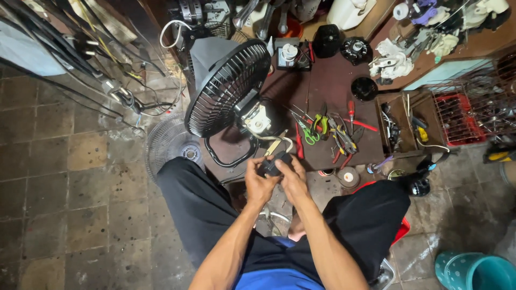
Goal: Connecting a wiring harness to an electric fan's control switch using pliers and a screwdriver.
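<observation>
Both my hands meet over my lap, just below the low workbench (328,86). My left hand (259,182) and my right hand (294,178) together grip a small black boxy part (273,162), fingers wrapped around its sides. A pale cord (279,140) runs up from near the part toward the back of a black table fan (228,86). The fan lies tilted on the bench, its rear grille facing me and its white motor housing (258,119) exposed.
Pliers, cutters and red-handled screwdrivers (333,131) lie on the bench right of the fan. A loose front fan grille (172,145) rests on the tiled floor at left. A red wire basket (457,115), a tape roll (348,177) and a teal bucket (475,271) sit to the right.
</observation>
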